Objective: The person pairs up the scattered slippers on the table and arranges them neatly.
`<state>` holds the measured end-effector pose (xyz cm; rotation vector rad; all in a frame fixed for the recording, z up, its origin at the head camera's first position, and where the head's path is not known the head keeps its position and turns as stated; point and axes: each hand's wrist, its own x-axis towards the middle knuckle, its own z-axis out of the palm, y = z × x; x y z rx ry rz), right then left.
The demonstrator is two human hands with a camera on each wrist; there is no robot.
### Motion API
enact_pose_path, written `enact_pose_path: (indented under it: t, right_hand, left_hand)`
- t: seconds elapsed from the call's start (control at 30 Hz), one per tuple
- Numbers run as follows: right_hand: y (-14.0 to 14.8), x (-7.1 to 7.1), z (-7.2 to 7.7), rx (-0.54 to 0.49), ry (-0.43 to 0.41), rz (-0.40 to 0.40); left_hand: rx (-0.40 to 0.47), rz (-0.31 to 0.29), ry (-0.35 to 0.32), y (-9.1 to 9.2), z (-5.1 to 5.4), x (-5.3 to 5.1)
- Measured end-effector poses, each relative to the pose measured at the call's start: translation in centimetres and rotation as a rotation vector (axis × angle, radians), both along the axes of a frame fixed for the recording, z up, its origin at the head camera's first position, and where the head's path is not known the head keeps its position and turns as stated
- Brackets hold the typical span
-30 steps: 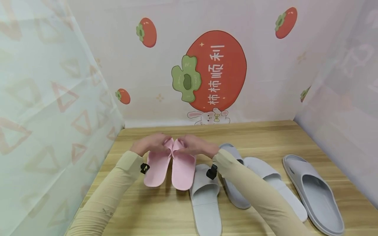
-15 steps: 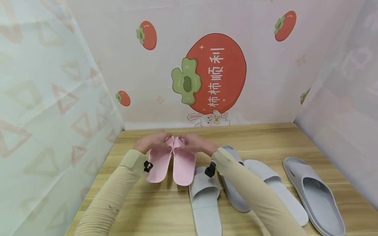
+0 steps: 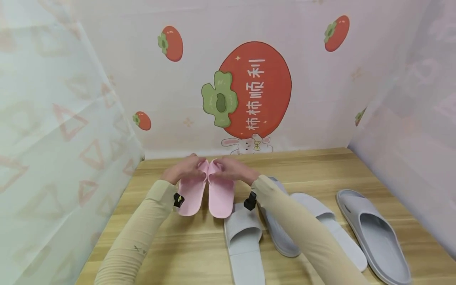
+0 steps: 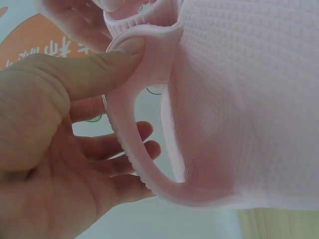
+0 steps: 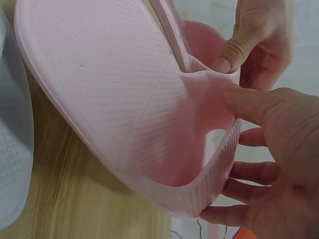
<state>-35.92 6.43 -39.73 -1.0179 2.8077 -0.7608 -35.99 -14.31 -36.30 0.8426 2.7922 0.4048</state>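
Note:
Two pink slippers are held side by side near the back left of the table, toes toward the back wall. My left hand (image 3: 184,168) grips the strap of the left pink slipper (image 3: 190,198), thumb on the inner part of the strap and fingers round its outside, as the left wrist view shows. In the same way my right hand (image 3: 234,169) grips the right pink slipper (image 3: 221,198) by its strap. Their inner edges come together at the toe end. Just in front of the right one lies a light grey slipper (image 3: 246,247), partly overlapped by it in the head view.
A darker grey slipper (image 3: 279,233) lies partly under my right forearm. Right of it are a pale grey slipper (image 3: 342,233) and a large grey slipper (image 3: 381,245). Printed cloth walls enclose the wooden table (image 3: 189,253) at the back and both sides.
Both hands have moved the pink slippers slightly toward the back wall, keeping their grip. The head view has shifted a little. The grey slippers stay in place on the table.

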Motion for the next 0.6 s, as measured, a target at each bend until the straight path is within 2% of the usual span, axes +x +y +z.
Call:
enact_pose_path:
  t: [0.13, 0.3, 0.4, 0.6]
  right_hand:
    - [-0.1, -0.4, -0.4, -0.031, 0.005, -0.004]
    - [0.1, -0.5, -0.7, -0.045, -0.009, -0.080]
    - [0.3, -0.8, -0.8, -0.039, 0.005, -0.105]
    - [0.5, -2.0, -1.1, -0.044, 0.063, -0.102]
  left_hand:
    - [-0.009, 0.005, 0.013, 0.0, -0.3, -0.4]
    - [0.000, 0.031, 0.013, 0.3, -0.6, -1.0]
    - [0.011, 0.046, 0.007, 0.7, -0.7, -1.4]
    - [0.018, 0.054, 0.026, 1.3, -1.0, -2.3]
